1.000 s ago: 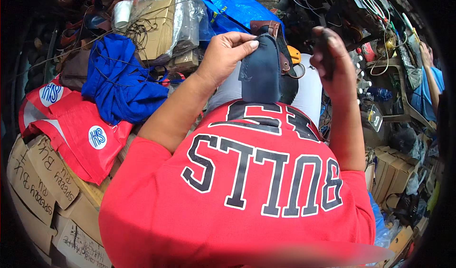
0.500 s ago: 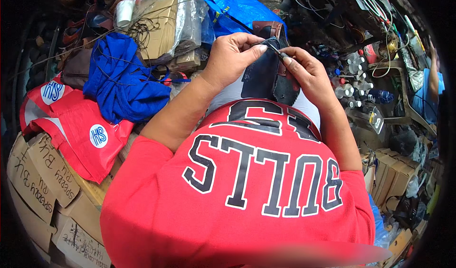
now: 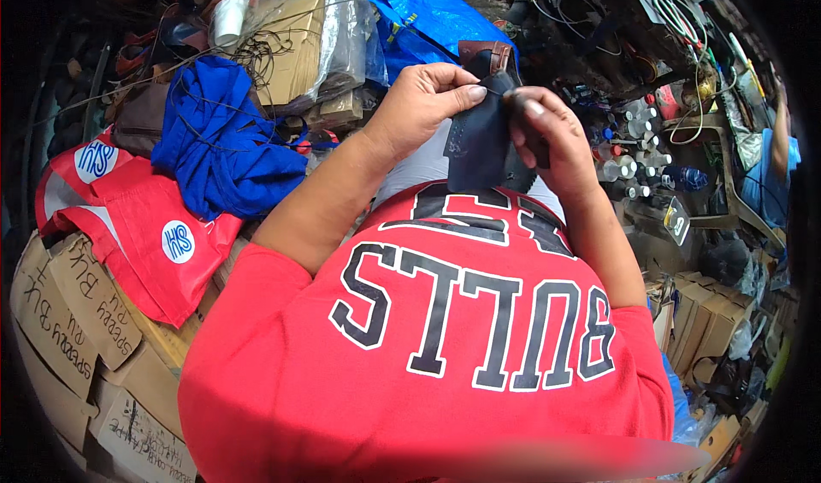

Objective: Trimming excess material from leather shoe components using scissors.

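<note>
A dark leather piece hangs over my lap, with stitch marks along its left side. Behind its upper end shows a brown leather part with a strap-like band; whether the two are joined I cannot tell. My left hand is closed, pinching the top edge of the dark leather between thumb and fingers. Just to the right, my right hand is wrapped round a dark-handled awl. Its thin tip points left toward the pinched edge. Whether the tip is in the leather is too small to tell.
A blue plastic bag lies beyond my hands. To the left are a blue cloth, a red bag and cardboard boxes. Several small bottles stand at the right, near cables and stacked cardboard.
My right hand has turned and its fingers have closed round the dark handle, where a thin metal shaft showed before. The dark leather has swung flatter toward me, covering more of my lap.
</note>
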A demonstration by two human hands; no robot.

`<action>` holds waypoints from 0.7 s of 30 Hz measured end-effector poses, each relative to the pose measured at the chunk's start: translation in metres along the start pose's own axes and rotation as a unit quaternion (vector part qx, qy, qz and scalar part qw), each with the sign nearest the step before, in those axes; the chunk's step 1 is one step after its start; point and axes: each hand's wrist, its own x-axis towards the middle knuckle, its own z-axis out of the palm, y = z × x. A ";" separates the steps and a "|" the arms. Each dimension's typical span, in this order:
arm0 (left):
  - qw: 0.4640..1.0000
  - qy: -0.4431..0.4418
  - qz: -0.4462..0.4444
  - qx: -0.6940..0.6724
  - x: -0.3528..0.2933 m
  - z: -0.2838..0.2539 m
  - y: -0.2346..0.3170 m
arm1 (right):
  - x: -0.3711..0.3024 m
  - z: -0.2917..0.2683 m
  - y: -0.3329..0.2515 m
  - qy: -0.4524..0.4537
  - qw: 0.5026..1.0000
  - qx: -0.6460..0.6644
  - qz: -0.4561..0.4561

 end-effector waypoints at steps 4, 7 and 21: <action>0.999 0.027 -0.044 -0.015 -0.004 -0.006 -0.017 | 0.013 -0.026 -0.031 -0.028 0.964 0.232 -0.129; 0.996 0.042 -0.029 -0.073 -0.005 -0.005 -0.012 | 0.013 -0.024 -0.039 0.062 0.991 0.027 -0.117; 0.875 0.025 0.291 0.387 -0.002 0.007 0.022 | 0.021 0.007 -0.008 0.036 0.997 -0.071 -0.017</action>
